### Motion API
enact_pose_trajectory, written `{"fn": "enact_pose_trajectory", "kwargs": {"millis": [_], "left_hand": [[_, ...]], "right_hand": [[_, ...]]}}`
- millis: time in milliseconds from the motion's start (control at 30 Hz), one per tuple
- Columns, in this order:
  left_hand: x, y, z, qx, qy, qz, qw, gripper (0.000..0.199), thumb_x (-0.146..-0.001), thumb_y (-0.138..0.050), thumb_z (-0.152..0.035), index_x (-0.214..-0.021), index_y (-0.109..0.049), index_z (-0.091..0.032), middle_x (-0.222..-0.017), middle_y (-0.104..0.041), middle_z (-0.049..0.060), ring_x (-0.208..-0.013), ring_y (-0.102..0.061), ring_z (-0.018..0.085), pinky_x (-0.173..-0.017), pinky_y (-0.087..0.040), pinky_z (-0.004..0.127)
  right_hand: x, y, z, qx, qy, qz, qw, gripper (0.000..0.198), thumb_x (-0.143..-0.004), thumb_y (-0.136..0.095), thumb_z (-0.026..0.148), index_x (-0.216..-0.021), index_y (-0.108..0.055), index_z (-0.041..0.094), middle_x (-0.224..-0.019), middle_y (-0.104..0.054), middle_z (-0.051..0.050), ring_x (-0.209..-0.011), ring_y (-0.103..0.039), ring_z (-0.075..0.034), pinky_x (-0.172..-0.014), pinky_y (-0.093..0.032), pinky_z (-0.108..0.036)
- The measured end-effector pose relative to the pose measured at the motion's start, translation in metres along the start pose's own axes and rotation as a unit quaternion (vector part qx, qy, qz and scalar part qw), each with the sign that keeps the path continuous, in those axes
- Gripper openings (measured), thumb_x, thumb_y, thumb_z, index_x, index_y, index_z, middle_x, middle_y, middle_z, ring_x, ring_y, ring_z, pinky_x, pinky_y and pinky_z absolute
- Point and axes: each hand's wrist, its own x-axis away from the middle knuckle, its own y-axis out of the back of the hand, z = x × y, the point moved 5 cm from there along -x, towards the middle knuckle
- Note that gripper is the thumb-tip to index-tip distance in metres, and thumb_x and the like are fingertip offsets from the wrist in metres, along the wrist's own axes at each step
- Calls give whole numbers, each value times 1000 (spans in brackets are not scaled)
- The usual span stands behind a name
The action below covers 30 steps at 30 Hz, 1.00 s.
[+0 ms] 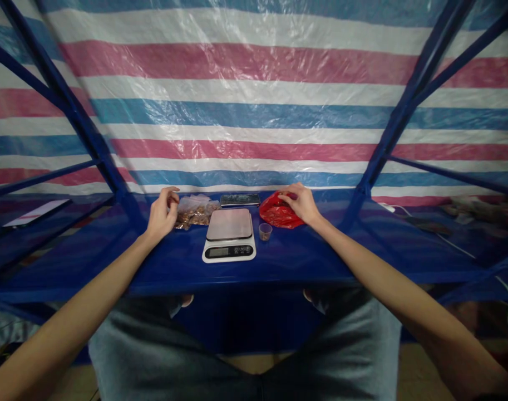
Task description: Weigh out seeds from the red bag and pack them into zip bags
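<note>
A white kitchen scale (229, 235) with a steel top stands in the middle of a blue shelf (287, 262). My left hand (162, 213) hovers left of it, fingers curled, right beside a clear bag of brown pieces (194, 212); whether it grips the bag is unclear. My right hand (301, 203) rests on top of a red plastic bag (277, 214) to the right of the scale, fingers pressing into it. A small clear cup (265, 231) stands upright between the scale and the red bag.
A dark phone (240, 200) lies flat behind the scale. Blue metal rack posts (97, 142) slant up on both sides. A striped tarp (254, 100) hangs behind. A white cable (445, 239) runs along the right shelf. A flat white item (35, 213) lies far left.
</note>
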Motion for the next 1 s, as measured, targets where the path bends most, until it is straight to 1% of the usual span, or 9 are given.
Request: {"fn": "enact_pose_trajectory", "kwargs": {"millis": [100,167,333,433,500,567,633,767,1000], "left_hand": [[-13,-6,3,-4,-22,21,1000,38,-89,-45,-21,-126,-55,-22,-88,-67,5,-78,-66,23,-80,-55,38],[-25,-10,13,-11,-29,35,999,37,-90,-44,-22,-126,-55,-22,-90,-68,6,-79,-68,25,-82,-56,41],[-44,-14,53,-58,-28,53,997,37,-93,-46,-26,-128,-55,-21,-96,-70,9,-86,-69,27,-85,-57,43],[-39,-10,71,-87,-27,42,995,36,-95,-45,-29,-129,-55,-21,-98,-71,7,-89,-69,25,-92,-57,44],[-35,-7,76,-87,-18,33,996,37,-97,-46,-29,-133,-54,-22,-99,-71,5,-89,-70,23,-91,-58,42],[-33,-1,76,-64,-8,-15,998,38,-99,-44,-30,-135,-54,-23,-96,-70,4,-88,-69,23,-91,-58,43],[-32,1,74,-34,7,-46,998,40,-100,-44,-32,-138,-53,-25,-96,-68,4,-91,-70,23,-95,-58,45],[-27,-4,71,-10,28,-39,999,46,-98,-51,-34,-143,-52,-27,-101,-69,3,-96,-72,24,-101,-58,50],[-18,-8,75,-7,66,-22,998,50,-91,-54,-37,-141,-54,-35,-104,-70,-1,-101,-73,26,-107,-53,60]], "right_hand": [[-1,-1,19,-20,22,0,1000,11,-97,-74,28,-97,-83,21,-97,-82,-8,-91,-69,-27,-91,-53,-44],[-3,-2,34,-39,42,2,998,11,-98,-74,30,-98,-82,22,-97,-82,-7,-91,-70,-26,-91,-53,-44],[-12,-6,79,-66,180,81,978,13,-103,-70,30,-106,-81,22,-98,-80,-6,-91,-69,-23,-89,-52,-43],[-13,-9,86,-65,213,96,970,13,-103,-70,28,-109,-80,20,-96,-78,-6,-91,-68,-23,-87,-53,-41],[-9,-10,82,-74,206,86,972,12,-102,-71,24,-110,-79,19,-99,-78,-7,-92,-68,-22,-87,-53,-41],[-1,-11,76,-85,185,87,975,13,-101,-73,22,-112,-79,19,-101,-79,-8,-93,-69,-22,-87,-53,-41],[8,-11,74,-101,166,110,975,15,-99,-75,23,-113,-79,19,-100,-79,-8,-93,-69,-22,-88,-54,-41],[16,-7,84,-135,148,159,967,18,-99,-74,23,-116,-79,17,-95,-78,-7,-93,-69,-21,-87,-56,-38],[19,-9,94,-106,133,233,958,20,-105,-65,30,-116,-80,24,-96,-79,-6,-96,-68,-23,-86,-58,-37]]}}
